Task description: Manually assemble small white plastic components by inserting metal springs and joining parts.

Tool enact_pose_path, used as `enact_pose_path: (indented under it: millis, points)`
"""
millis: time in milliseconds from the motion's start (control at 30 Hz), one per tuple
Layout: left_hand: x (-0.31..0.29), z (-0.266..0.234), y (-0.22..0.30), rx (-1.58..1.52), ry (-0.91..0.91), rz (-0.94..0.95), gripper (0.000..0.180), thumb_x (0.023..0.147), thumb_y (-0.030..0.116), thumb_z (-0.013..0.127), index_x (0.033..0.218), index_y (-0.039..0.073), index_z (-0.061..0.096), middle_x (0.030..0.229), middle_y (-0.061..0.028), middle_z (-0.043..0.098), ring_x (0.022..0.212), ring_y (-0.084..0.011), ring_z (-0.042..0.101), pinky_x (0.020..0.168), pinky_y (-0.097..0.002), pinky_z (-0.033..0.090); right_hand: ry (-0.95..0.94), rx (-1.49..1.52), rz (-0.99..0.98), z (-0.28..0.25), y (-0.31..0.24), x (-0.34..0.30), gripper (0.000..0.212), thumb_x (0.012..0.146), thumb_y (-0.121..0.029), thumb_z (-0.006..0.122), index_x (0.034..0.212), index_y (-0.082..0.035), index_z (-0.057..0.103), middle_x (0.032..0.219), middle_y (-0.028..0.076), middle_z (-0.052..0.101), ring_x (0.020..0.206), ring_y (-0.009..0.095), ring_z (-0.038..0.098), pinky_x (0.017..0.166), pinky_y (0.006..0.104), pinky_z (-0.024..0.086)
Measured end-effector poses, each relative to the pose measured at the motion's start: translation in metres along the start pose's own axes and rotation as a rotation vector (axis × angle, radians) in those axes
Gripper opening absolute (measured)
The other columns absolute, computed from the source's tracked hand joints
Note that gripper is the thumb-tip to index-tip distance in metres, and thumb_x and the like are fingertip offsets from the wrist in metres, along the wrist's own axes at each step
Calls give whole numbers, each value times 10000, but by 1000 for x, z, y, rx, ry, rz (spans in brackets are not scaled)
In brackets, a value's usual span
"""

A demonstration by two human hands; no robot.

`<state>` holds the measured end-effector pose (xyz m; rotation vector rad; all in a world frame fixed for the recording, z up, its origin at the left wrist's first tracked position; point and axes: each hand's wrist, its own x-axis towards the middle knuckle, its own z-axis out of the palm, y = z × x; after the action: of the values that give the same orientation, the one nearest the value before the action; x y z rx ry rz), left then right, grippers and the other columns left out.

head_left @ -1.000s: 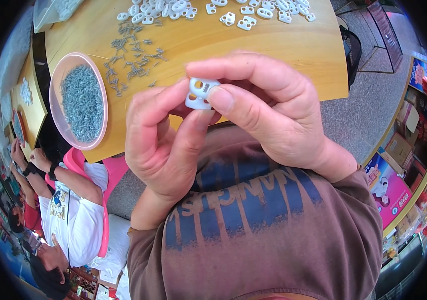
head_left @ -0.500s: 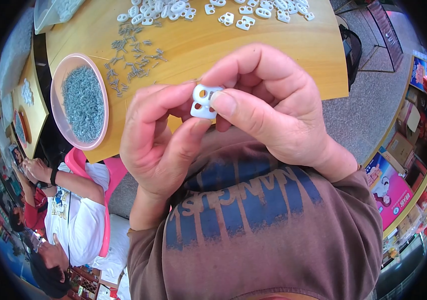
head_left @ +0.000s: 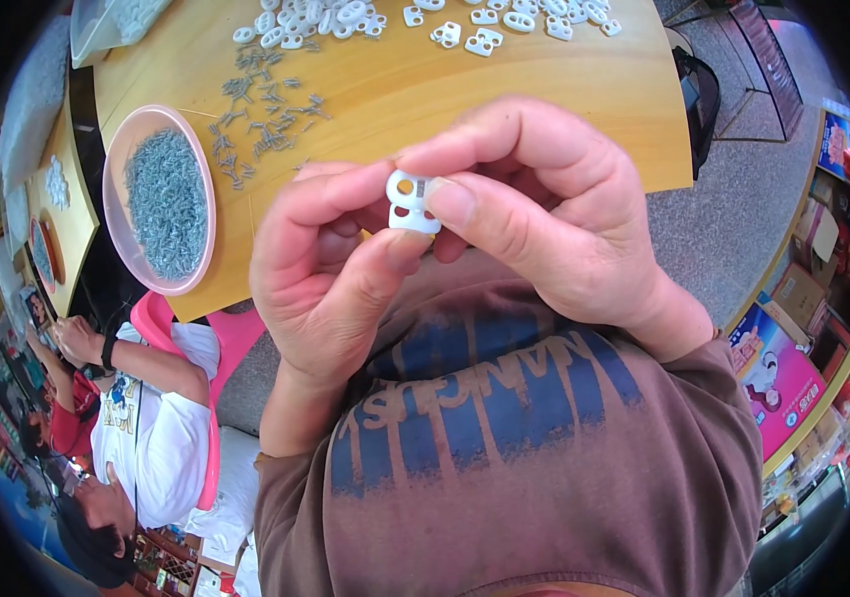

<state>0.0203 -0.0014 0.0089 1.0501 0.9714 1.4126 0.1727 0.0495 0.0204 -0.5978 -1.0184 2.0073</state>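
Note:
Between both hands, over the table's near edge, I pinch a small white plastic double-hole cord lock (head_left: 411,218). Its upper oval part sits against the lower part, and holes show through both. My left hand (head_left: 316,264) grips its left side, thumb at the bottom and index finger near the top. From the other side my right hand (head_left: 564,219) closes on it, the thumb lying across its right face. The right fingertips behind the piece are mostly hidden.
Small grey metal springs (head_left: 271,132) lie scattered on the wooden table (head_left: 375,109). A pink bowl (head_left: 117,189) full of springs stands left. White cord lock parts (head_left: 350,14) and joined cord locks (head_left: 483,41) lie at the far side. Another person (head_left: 151,438) sits on a pink chair at left.
Both hands still hold the cord lock and have shifted only slightly. Its two parts look a little closer together now.

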Motion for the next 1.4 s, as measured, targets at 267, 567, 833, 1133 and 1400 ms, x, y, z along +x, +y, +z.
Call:
enact_pose_path:
  millis: [267,567,833,1133,1400]
  points:
    - [-1,-2,-3,60,-37,66,309,744,-30,610,1026,-24,484,969,-110,494,816,-137,524,697,-233,439,-120,-291,-208,-7,2,-1,233,827,20,500,1058,49,508,969,126,561,875,138,549,740,234,444]
    - [-2,-2,-5,131,-36,224,341,737,7,637,1039,-20,482,972,-131,495,843,-166,511,687,-240,432,-144,137,-63,-3,2,-4,255,808,40,516,1063,53,512,1004,137,556,900,154,550,756,247,456]
    - [-3,-5,-6,118,-63,262,366,736,44,651,1051,-18,476,985,-137,487,871,-177,491,740,-265,420,-228,-100,-211,-7,5,-1,298,780,27,570,1071,52,509,963,121,557,895,163,551,773,257,442]
    - [-6,-10,-8,91,-79,212,351,733,44,654,1040,0,490,976,-136,496,869,-175,491,757,-266,407,-236,-125,-193,-10,9,1,319,770,2,598,1073,48,508,958,118,561,886,164,547,770,264,432]
    - [-4,-11,-10,138,-57,237,338,735,64,662,1030,16,503,941,-127,514,824,-166,508,714,-252,416,-215,-387,-331,-14,9,2,289,780,-19,593,1053,41,518,930,117,572,846,175,558,737,264,438]
